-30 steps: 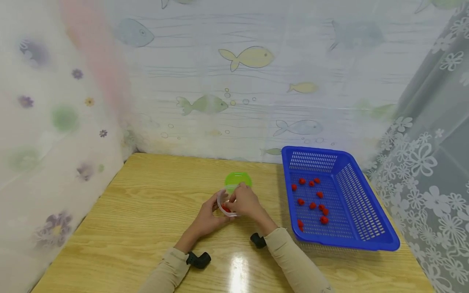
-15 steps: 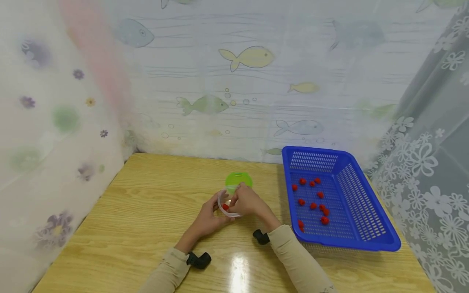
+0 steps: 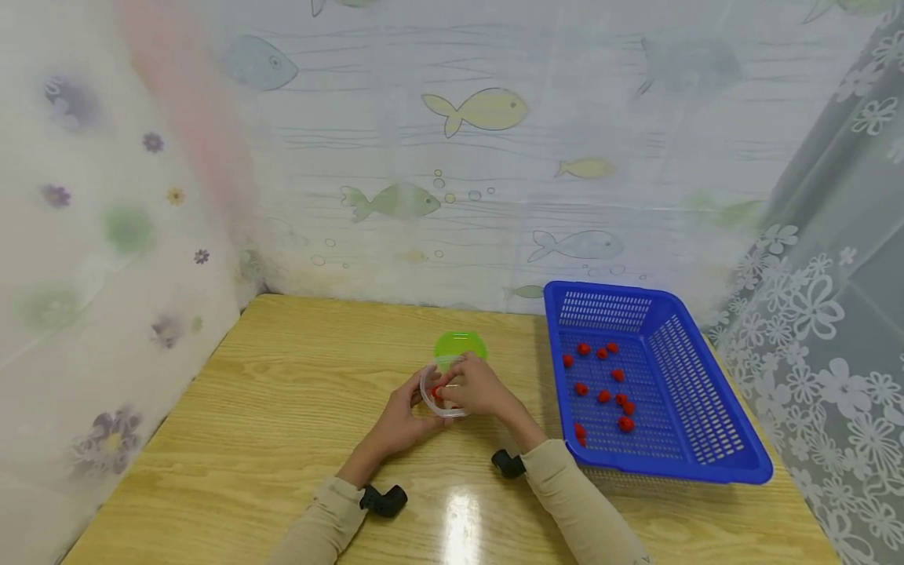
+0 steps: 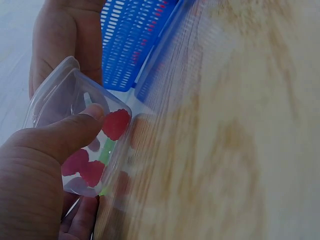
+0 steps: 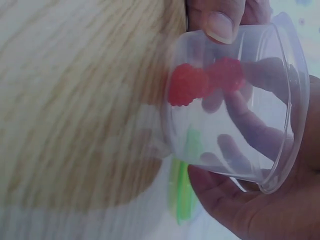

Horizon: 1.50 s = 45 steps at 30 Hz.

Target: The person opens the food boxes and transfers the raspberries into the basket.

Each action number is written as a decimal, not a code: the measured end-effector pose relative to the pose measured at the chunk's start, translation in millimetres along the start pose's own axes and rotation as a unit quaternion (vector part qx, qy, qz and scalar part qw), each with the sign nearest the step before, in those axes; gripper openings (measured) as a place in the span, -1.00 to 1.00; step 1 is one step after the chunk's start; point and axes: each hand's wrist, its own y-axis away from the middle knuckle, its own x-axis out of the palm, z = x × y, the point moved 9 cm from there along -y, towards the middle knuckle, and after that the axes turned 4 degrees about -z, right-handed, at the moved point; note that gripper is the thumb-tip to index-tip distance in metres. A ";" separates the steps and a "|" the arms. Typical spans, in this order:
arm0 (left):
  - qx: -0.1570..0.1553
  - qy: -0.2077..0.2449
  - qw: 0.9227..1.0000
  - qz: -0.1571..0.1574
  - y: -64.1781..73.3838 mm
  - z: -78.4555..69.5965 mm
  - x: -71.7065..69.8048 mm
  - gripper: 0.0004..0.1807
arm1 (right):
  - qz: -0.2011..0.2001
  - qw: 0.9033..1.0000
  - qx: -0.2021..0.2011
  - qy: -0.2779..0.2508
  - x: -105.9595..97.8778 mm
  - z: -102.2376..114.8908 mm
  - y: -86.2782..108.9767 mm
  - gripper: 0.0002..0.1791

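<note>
A clear plastic cup (image 3: 426, 396) is held close over the wooden table by my left hand (image 3: 401, 424). The left thumb (image 4: 75, 134) presses along its outer wall, with other fingers curled round the far side. Tilted toward me, the cup holds a few red raspberries (image 5: 184, 85), visible through the wall. My right hand (image 3: 480, 388) reaches in over the rim. Inside, its thumb and a finger pinch a raspberry (image 5: 226, 74) beside another one. Just behind the cup lies a bright green lid (image 3: 461, 344), partly covered by the right hand.
On the right stands a blue slotted basket (image 3: 664, 471) with several raspberries (image 3: 617, 375) scattered over its floor. Each wrist wears a black camera mount (image 3: 384, 501). A fish-patterned curtain (image 3: 395, 259) hangs along the table's back edge.
The right fingers have shifted within the cup, and the red raspberry at the fingertips shows a little higher. The left hand keeps its grip almost unmoved; the basket stays put.
</note>
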 end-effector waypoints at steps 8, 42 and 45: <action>0.009 0.006 1.000 -0.008 -0.7 0.3 -0.9 -0.06 | -0.031 0.997 0.012 -0.075 -1.7 -4.6 1.0 -0.86; 0.014 -0.001 1.000 -0.012 -0.4 -1.7 -0.9 -0.06 | -0.230 0.956 0.012 -0.183 -40.9 3.5 20.0 -0.79; 0.010 -0.002 1.000 -0.013 -0.2 -1.6 -1.0 -0.06 | -0.227 0.957 -0.002 -0.180 -44.8 12.2 21.8 -0.79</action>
